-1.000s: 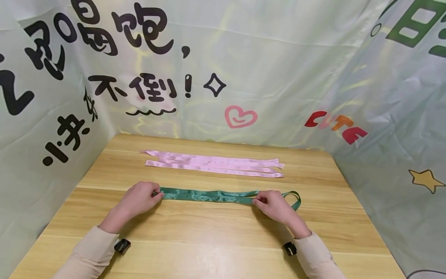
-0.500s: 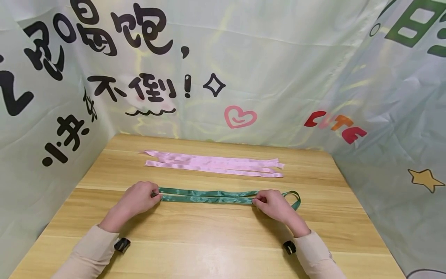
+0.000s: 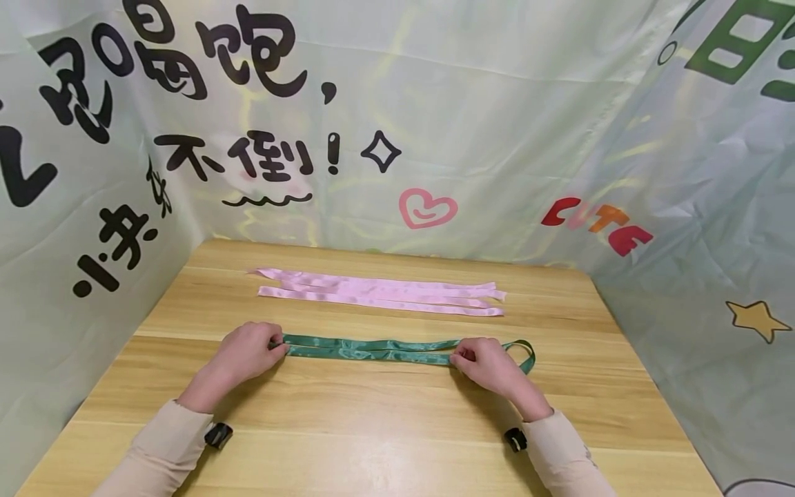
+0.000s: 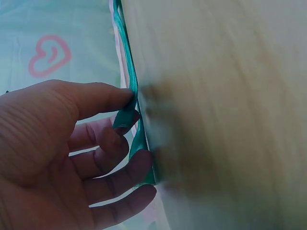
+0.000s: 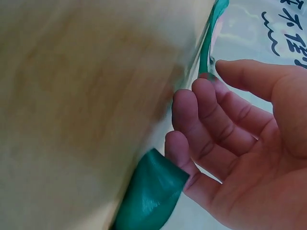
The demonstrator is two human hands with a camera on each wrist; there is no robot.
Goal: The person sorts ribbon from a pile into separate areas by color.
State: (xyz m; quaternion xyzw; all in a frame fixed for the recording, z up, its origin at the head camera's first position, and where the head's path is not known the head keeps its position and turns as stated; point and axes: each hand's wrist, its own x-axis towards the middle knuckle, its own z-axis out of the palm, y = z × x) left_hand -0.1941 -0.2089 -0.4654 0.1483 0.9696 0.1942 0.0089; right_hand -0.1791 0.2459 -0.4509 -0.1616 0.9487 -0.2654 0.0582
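A green satin ribbon [image 3: 366,355] lies across the table in two long strands, side by side with a thin gap, and loops round at its right end. At the left end of the strands, my left hand [image 3: 250,351] pinches the ribbon; its thumb presses on the green fabric [image 4: 125,112] in the left wrist view. My right hand [image 3: 491,366] holds the front strand with thumb and fingertips, just short of the loop [image 3: 530,355]. In the right wrist view the ribbon's loop [image 5: 151,194] rises beside the little finger, and the strand runs away past the fingertips.
Several pink ribbons [image 3: 379,290] lie roughly parallel behind the green one on the wooden table [image 3: 373,428]. Printed cloth walls [image 3: 484,138] stand along the table's back and both sides. A small black device [image 3: 219,436] sits at the left wrist, another [image 3: 515,440] at the right.
The two green strands have parted at the left, where they lay against each other a second ago. My left hand has shifted slightly left; my right hand has barely moved.
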